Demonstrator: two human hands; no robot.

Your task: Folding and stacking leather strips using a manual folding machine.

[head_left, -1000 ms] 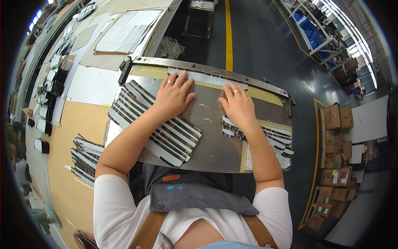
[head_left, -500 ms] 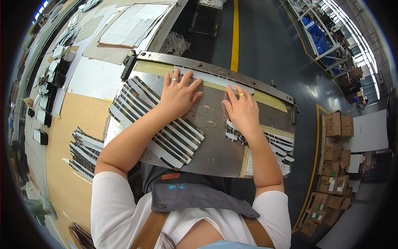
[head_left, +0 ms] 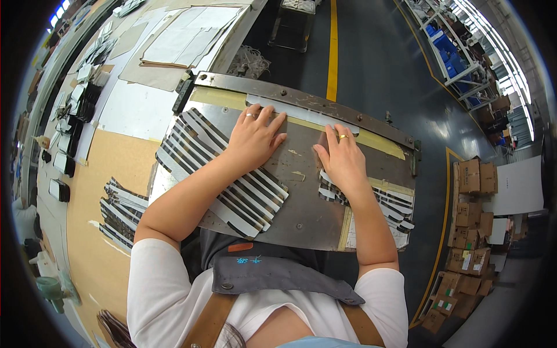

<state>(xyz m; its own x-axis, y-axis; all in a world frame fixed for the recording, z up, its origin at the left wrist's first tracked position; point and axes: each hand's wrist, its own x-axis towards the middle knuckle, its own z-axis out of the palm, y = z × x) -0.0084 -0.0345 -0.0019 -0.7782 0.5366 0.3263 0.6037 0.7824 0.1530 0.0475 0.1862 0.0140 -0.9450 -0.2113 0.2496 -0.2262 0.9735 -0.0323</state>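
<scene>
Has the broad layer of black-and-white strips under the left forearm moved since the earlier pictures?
No: this layer of strips shows no shift in any direction against the grey metal plate.

Your work plate: grey metal, smooth, dull sheen, scuffed
Rail along its far edge: bare metal, worn, faintly shiny
Pale strip beside the rail: smooth, paper-like
Striped strips before you: flat, paper-like, smooth
Yellow tape: matt, papery
Your apron: matt grey cloth
Your sleeves: soft white cloth
Surface at your left: smooth tan board, matt
Floor: smooth, glossy, reflecting light
Boxes: matt brown cardboard
</scene>
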